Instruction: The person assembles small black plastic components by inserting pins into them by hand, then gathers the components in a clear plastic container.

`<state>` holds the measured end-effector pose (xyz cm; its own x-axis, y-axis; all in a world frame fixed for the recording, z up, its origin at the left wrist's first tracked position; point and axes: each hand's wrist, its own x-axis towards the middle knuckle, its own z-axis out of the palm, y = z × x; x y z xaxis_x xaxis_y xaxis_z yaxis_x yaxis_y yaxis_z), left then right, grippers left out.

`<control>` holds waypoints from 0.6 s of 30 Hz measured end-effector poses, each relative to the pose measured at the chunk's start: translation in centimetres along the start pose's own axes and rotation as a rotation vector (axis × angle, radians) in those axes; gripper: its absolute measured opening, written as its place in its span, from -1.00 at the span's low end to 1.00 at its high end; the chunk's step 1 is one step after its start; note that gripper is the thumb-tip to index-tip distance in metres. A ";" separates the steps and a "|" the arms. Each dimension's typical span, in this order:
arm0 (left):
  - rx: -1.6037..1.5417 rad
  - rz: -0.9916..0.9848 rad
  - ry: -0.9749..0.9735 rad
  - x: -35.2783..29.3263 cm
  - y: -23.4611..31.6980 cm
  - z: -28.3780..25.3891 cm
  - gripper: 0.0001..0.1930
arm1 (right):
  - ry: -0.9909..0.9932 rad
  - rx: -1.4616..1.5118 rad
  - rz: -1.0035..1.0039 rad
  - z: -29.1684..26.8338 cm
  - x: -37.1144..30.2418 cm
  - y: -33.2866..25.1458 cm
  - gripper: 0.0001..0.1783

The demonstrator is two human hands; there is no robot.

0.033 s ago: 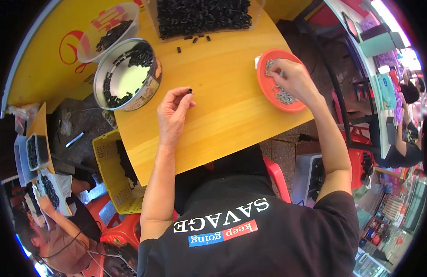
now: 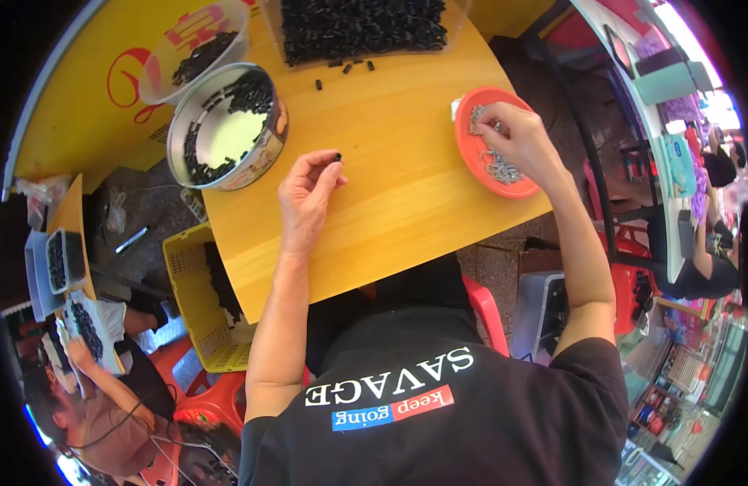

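Above the table's middle, my left hand (image 2: 308, 194) pinches a small black cylindrical piece (image 2: 337, 157) between thumb and fingertips. My right hand (image 2: 520, 139) reaches into a red-orange oval bowl (image 2: 473, 164) at the table's right side. Its fingertips are pressed together over small silvery metal parts (image 2: 501, 168); whether a part is between them I cannot make out. Left of my left hand stands a round tin (image 2: 248, 168), with many black pieces lying around its pale bottom. A few loose black pieces (image 2: 318, 84) lie on the wood near the far edge.
A clear bin (image 2: 274, 36) heaped with black pieces stands at the table's (image 2: 374, 219) far side. Behind the tin is a translucent tub (image 2: 157, 79). A yellow crate (image 2: 188, 275) stands below the left edge. Another person's hand (image 2: 81, 353) is at the lower left, over black pieces.
The view has shifted very slightly. Both hands keep nearly the same places and grips; the right fingertips have moved a little within the bowl.
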<state>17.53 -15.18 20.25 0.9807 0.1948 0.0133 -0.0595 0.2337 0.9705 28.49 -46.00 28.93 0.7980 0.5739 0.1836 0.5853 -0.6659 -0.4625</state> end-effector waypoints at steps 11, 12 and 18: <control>-0.009 -0.019 -0.037 0.0 0.3 0.3 -0.84 | -0.060 0.878 0.262 8.2 4.1 -7.8 -0.82; -0.002 -0.004 -0.047 0.1 0.2 0.3 -0.84 | -0.111 0.930 0.271 8.9 4.5 -7.9 -0.81; 0.033 0.019 -0.053 0.1 -0.1 0.0 -0.86 | -0.222 1.009 0.309 10.2 5.1 -9.1 -0.83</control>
<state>17.65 -15.18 20.15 0.9880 0.1484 0.0436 -0.0729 0.1987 0.9774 25.73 -32.17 25.23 0.7879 0.5895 -0.1782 -0.1062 -0.1549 -0.9822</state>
